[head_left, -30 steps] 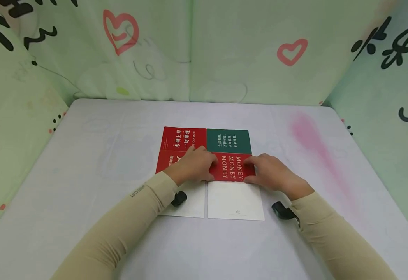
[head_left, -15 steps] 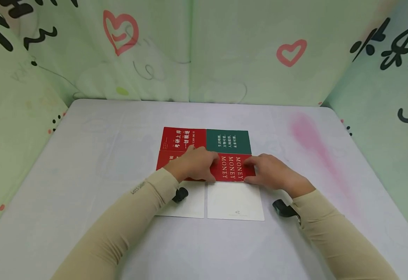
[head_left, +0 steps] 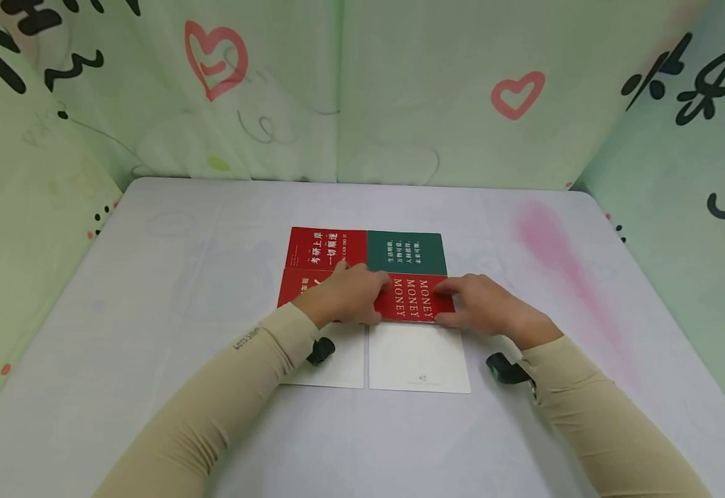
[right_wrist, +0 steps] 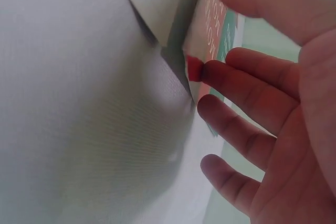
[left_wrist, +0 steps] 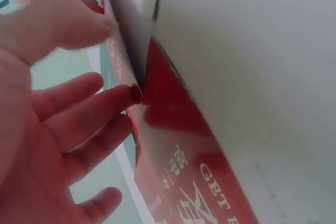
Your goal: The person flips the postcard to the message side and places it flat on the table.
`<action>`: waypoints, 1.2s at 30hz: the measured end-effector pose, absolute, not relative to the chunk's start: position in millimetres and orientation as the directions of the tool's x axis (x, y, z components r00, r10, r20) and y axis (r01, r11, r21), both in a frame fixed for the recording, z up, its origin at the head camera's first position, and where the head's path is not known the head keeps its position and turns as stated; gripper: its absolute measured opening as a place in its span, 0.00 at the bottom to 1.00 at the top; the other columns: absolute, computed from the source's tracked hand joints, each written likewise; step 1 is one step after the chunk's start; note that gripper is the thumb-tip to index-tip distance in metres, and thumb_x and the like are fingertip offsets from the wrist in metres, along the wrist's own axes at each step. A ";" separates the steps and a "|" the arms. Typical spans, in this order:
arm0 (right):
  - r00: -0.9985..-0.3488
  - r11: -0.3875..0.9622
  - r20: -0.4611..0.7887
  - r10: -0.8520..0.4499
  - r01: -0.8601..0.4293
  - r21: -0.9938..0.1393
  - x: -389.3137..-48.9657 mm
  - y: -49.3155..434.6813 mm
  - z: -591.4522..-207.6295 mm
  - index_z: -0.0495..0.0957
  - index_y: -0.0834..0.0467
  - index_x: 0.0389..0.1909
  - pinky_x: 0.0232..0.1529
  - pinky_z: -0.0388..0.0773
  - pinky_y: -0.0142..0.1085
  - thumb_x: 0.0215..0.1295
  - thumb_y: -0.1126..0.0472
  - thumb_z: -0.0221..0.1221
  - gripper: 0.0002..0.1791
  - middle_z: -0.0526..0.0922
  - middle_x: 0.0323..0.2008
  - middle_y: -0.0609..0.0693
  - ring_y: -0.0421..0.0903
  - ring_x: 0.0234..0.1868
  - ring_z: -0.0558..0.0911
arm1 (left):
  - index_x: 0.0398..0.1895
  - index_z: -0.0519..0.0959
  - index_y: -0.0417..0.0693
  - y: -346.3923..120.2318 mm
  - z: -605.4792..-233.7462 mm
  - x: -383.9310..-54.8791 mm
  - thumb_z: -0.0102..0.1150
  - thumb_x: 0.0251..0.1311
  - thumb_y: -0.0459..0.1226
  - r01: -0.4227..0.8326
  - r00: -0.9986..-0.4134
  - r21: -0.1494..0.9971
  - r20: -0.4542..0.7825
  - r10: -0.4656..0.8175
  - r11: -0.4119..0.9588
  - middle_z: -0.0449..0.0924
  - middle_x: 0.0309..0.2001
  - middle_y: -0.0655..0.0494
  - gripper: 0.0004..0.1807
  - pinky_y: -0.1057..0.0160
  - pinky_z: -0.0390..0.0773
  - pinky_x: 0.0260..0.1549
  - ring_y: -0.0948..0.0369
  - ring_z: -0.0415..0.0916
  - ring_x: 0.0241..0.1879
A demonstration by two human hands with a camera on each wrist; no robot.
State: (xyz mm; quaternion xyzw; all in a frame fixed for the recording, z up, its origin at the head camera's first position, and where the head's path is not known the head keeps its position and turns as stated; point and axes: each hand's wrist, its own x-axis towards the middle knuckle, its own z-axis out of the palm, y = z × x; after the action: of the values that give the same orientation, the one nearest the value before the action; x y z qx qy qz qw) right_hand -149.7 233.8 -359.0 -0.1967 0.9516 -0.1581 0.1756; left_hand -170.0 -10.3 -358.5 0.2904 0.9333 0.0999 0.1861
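A red card printed MONEY lies level between both hands at the middle of the table. My left hand holds its left end, thumb at the near corner and fingers toward the far side. At its right end my right hand has a similar hold, thumb near and index finger far. In the right wrist view the card's end shows against the fingertips, with a shadowed gap under the edge; the other fingers are spread. Beside it, a red card is partly covered by the left hand.
Beyond sit a red card with white writing and a green card, edges meeting. Two white cards, a right one and a left one, lie nearer. A green printed curtain surrounds the white-covered table.
Nearly nothing moves. Both hands keep their places at the ends of the MONEY card, with only very slight shifts, and the other cards stay put.
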 end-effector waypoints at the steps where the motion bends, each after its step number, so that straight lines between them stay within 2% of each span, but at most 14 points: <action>1: -0.861 0.874 -0.275 -0.427 -0.317 -0.368 -149.4 234.1 -359.5 0.76 0.64 0.63 0.55 0.77 0.52 0.59 0.54 0.70 0.32 0.80 0.56 0.60 0.59 0.56 0.75 | 0.66 0.74 0.51 -10.6 -358.7 -170.1 0.75 0.51 0.47 0.502 -0.761 0.304 -0.289 0.581 0.809 0.79 0.53 0.55 0.37 0.50 0.64 0.58 0.57 0.71 0.54; 4: -0.866 0.881 -0.276 -0.416 -0.310 -0.357 -147.6 233.7 -360.5 0.75 0.63 0.63 0.53 0.78 0.51 0.58 0.54 0.70 0.33 0.80 0.56 0.60 0.58 0.54 0.75 | 0.65 0.74 0.50 -10.7 -359.2 -170.2 0.71 0.55 0.46 0.492 -0.761 0.336 -0.282 0.584 0.803 0.80 0.51 0.55 0.33 0.50 0.64 0.57 0.58 0.72 0.52; 7: -0.879 0.887 -0.256 -0.402 -0.305 -0.346 -145.1 232.8 -361.5 0.75 0.65 0.60 0.53 0.78 0.51 0.59 0.59 0.66 0.28 0.81 0.53 0.59 0.57 0.52 0.77 | 0.65 0.73 0.49 -10.3 -360.8 -170.5 0.67 0.59 0.44 0.487 -0.769 0.346 -0.267 0.581 0.802 0.80 0.51 0.54 0.30 0.50 0.64 0.58 0.58 0.75 0.49; 12: -0.917 0.893 -0.196 -0.348 -0.260 -0.367 -142.2 233.8 -362.5 0.72 0.66 0.56 0.54 0.76 0.54 0.63 0.67 0.56 0.20 0.82 0.53 0.62 0.60 0.52 0.79 | 0.66 0.71 0.51 -11.5 -362.1 -169.8 0.69 0.59 0.41 0.460 -0.793 0.366 -0.242 0.560 0.809 0.80 0.53 0.53 0.31 0.52 0.65 0.58 0.57 0.76 0.50; 14: -0.936 0.893 -0.160 -0.313 -0.233 -0.384 -141.4 235.9 -361.7 0.71 0.65 0.56 0.53 0.75 0.54 0.65 0.68 0.55 0.18 0.82 0.53 0.64 0.62 0.52 0.79 | 0.66 0.70 0.52 -13.3 -361.8 -169.2 0.69 0.59 0.39 0.434 -0.811 0.411 -0.211 0.546 0.802 0.80 0.51 0.52 0.31 0.55 0.70 0.55 0.57 0.77 0.47; 17: -0.961 0.886 -0.086 -0.262 -0.205 -0.416 -139.5 239.6 -358.4 0.70 0.64 0.56 0.49 0.76 0.53 0.68 0.67 0.55 0.17 0.82 0.51 0.67 0.63 0.49 0.81 | 0.66 0.67 0.51 -16.8 -361.4 -167.6 0.67 0.62 0.37 0.380 -0.856 0.519 -0.116 0.503 0.766 0.82 0.45 0.52 0.31 0.63 0.77 0.45 0.59 0.79 0.37; 20: -0.969 0.863 0.005 -0.249 -0.224 -0.454 -137.7 241.6 -355.5 0.68 0.64 0.56 0.46 0.77 0.53 0.69 0.66 0.56 0.17 0.84 0.46 0.67 0.62 0.45 0.82 | 0.66 0.63 0.50 -20.5 -362.3 -165.4 0.67 0.63 0.36 0.344 -0.894 0.621 -0.012 0.447 0.705 0.83 0.40 0.51 0.31 0.66 0.80 0.35 0.60 0.79 0.27; 24: -0.966 0.826 0.095 -0.241 -0.255 -0.502 -134.5 241.7 -354.4 0.63 0.66 0.59 0.43 0.78 0.52 0.69 0.68 0.58 0.21 0.84 0.42 0.66 0.60 0.42 0.83 | 0.66 0.62 0.49 -22.6 -364.8 -164.0 0.67 0.64 0.35 0.347 -0.914 0.670 0.086 0.395 0.656 0.81 0.43 0.51 0.31 0.65 0.82 0.37 0.60 0.79 0.31; 28: -0.967 0.803 0.141 -0.211 -0.253 -0.540 -132.0 241.9 -356.5 0.59 0.66 0.61 0.39 0.78 0.48 0.67 0.71 0.60 0.26 0.78 0.45 0.64 0.56 0.40 0.82 | 0.64 0.68 0.47 -22.2 -367.6 -165.2 0.68 0.62 0.35 0.361 -0.917 0.679 0.132 0.377 0.640 0.78 0.48 0.50 0.29 0.63 0.82 0.40 0.58 0.77 0.41; 31: -0.966 0.798 0.155 -0.206 -0.258 -0.545 -132.6 242.0 -359.7 0.63 0.67 0.58 0.39 0.79 0.48 0.66 0.72 0.61 0.23 0.74 0.46 0.63 0.56 0.39 0.82 | 0.61 0.73 0.47 -21.7 -370.4 -166.2 0.69 0.61 0.35 0.356 -0.916 0.671 0.116 0.383 0.650 0.76 0.48 0.51 0.26 0.64 0.81 0.40 0.58 0.74 0.45; 36: -0.972 0.806 0.113 -0.207 -0.235 -0.543 -135.1 242.6 -365.3 0.72 0.69 0.55 0.42 0.79 0.47 0.66 0.71 0.61 0.18 0.76 0.47 0.62 0.54 0.39 0.81 | 0.60 0.74 0.47 -19.2 -371.3 -167.0 0.71 0.59 0.36 0.335 -0.919 0.627 0.052 0.392 0.703 0.76 0.47 0.53 0.26 0.65 0.81 0.41 0.59 0.74 0.46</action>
State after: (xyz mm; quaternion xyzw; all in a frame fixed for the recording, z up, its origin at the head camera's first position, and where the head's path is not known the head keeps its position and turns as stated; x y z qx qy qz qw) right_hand -135.1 242.6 -365.3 -0.1162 0.9501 -0.2886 -0.0240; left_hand -167.0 -19.2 -371.3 0.1972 0.9219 0.3308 0.0428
